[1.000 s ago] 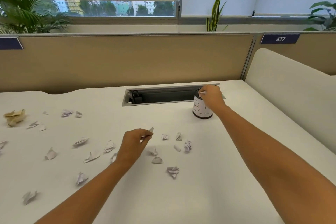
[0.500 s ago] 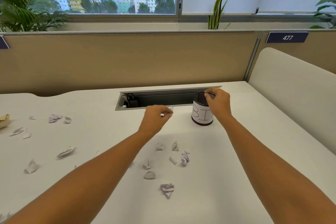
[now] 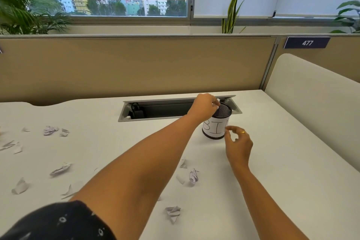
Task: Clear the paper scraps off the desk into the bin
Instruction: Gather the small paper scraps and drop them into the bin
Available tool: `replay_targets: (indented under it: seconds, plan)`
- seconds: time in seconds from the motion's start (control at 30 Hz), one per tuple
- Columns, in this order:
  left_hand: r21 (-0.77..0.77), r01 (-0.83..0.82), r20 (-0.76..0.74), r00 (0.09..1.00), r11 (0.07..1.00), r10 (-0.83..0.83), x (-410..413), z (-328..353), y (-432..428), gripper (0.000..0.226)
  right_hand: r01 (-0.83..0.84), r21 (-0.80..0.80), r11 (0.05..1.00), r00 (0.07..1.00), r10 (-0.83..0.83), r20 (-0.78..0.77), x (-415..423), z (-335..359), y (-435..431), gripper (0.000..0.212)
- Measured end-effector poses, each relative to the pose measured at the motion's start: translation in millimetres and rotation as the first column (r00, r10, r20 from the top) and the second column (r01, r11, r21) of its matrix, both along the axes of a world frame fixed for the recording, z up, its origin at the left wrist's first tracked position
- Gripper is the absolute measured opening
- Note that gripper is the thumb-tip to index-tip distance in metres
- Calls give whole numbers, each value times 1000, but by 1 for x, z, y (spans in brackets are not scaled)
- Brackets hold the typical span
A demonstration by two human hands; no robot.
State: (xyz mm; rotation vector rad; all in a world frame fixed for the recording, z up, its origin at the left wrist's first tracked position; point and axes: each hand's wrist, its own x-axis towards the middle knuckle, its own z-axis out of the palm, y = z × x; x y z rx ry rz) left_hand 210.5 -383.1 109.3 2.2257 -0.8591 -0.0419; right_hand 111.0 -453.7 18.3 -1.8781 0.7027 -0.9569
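A small black mesh bin (image 3: 218, 122) with a white label reading BIN stands on the white desk (image 3: 272, 161), in front of the cable slot. My left hand (image 3: 206, 106) reaches over the bin's rim and pinches a small white paper scrap (image 3: 215, 106) above the opening. My right hand (image 3: 238, 142) hovers just right of and below the bin, its fingers loosely curled and holding nothing. Several crumpled paper scraps lie on the desk: one (image 3: 193, 176) near my right forearm, one (image 3: 173, 213) nearer me, others (image 3: 60, 168) scattered on the left.
An open grey cable slot (image 3: 155, 109) with a black plug runs behind the bin. A tan partition (image 3: 136, 68) closes the back of the desk and a cream panel (image 3: 311, 103) the right side. Plants stand on the sill.
My left hand has carried its scrap from the middle of the desk up and right to the bin's rim. My right hand has left the bin's top and dropped back beside it.
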Motion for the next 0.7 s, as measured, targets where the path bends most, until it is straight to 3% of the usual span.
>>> replay_targets:
  seconds: [0.13,0.23,0.4,0.6,0.7]
  plan:
    - [105,112,-30,994,988,-110,0,-9,0,34,-87,66,994,992,93,-90,-8,-17,16,16]
    - [32,117,-44,992,993,-116,-2,-11,5,38,-113,69,991,983,122,-139,-12,-26,22,16]
    - [-113,-13,-82,997,994,3,-10,-31,35,36,-181,108,978,965,198,-172,-19,-28,25,14]
    - [23,-214,-80,973,977,215,-40,-89,99,35,-316,30,948,909,312,-277,-31,-33,40,14]
    - [45,-291,-27,956,956,293,-56,-107,132,35,-376,-49,925,864,332,-379,-36,-32,54,25]
